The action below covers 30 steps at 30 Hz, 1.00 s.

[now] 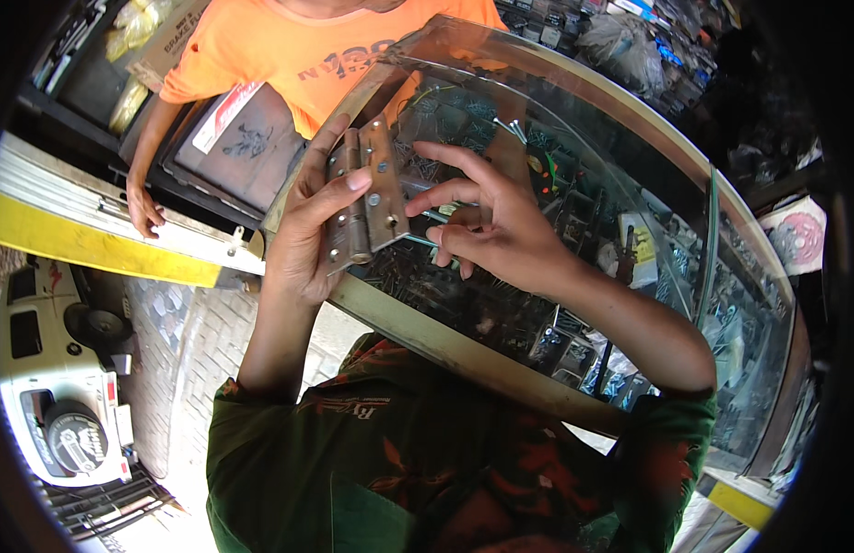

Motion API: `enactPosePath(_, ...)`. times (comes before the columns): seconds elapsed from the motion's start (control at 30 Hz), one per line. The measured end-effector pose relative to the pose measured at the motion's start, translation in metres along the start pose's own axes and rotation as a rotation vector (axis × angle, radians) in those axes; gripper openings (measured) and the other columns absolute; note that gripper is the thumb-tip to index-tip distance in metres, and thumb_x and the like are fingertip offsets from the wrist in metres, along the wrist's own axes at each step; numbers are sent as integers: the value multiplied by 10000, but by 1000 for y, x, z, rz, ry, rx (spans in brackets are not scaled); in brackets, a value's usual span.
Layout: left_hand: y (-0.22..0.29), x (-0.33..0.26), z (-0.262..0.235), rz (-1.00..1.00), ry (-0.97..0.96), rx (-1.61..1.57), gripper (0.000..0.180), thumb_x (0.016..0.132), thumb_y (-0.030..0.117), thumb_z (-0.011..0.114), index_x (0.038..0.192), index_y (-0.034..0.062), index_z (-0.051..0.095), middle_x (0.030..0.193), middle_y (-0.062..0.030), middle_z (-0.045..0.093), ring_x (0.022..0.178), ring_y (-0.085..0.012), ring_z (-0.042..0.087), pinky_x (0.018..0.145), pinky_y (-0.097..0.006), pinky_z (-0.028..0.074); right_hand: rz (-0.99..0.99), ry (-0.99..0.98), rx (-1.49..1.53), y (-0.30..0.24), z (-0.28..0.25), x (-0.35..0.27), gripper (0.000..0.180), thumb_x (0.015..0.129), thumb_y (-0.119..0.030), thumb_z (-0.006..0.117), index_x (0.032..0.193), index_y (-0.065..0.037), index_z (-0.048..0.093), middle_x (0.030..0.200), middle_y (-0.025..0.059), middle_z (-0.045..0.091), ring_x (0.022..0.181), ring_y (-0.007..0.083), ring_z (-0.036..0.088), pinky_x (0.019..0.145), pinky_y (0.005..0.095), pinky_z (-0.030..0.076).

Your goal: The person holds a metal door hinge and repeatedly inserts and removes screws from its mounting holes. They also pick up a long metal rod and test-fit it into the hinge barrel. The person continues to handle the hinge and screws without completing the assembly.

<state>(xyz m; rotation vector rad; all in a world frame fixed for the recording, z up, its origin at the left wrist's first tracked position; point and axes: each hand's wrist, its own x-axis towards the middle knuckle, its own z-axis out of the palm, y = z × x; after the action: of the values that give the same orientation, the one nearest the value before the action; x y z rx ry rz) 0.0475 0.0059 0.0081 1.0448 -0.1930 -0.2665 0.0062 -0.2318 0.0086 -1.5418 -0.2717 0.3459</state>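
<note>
Small metal hardware (459, 120) fills a glass-topped display case (427, 332) stretching from the centre of the frame to its right, while a white vehicle (22, 396) stands at lower left. At centre, a metal hinge (381, 198) is gripped in a person's left hand (303, 217), thumb across its face. The right hand (501, 217), fingers parted and half curled, is just beside it; contact cannot be told. Across the case, top centre, stands someone in an orange shirt (280, 51).
</note>
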Motion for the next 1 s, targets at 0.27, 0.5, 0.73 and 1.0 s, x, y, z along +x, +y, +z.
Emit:
enactPosePath(0.27,12,5,-9,-80,-196,-258,934,981,71,767,1770,51,267,1352,-138,659,1162,-199,719,937,-352,671,-249,186,37,25,5,-2,601,980,85,555,1560,-61,504,1073,97,760,697,99,692,587,263,562)
enactPosePath(0.5,0,-8,-6,-185,-169,-378,896,988,11,734,1737,-23,244,1112,-115,547,889,-133,544,722,-265,539,-311,147,66,28,5,3,329,1007,46,559,1328,47,631,953,101,756,634,95,670,570,268,547)
enactPosePath(0.73,-6,-10,-3,-173,-227,-561,876,1036,19,690,1757,-13,191,1014,-105,523,750,-123,499,646,-248,494,-160,-86,192,15,-1,-6,171,1010,-49,674,1072,81,766,844,111,783,610,108,708,556,289,555)
enactPosePath(1.0,-16,-11,-12,-146,-182,-414,990,961,76,734,1797,83,204,1212,-84,627,984,-126,695,906,-322,671,-212,-124,222,16,7,-5,155,1006,-68,783,1091,62,779,850,100,781,621,113,705,567,297,559)
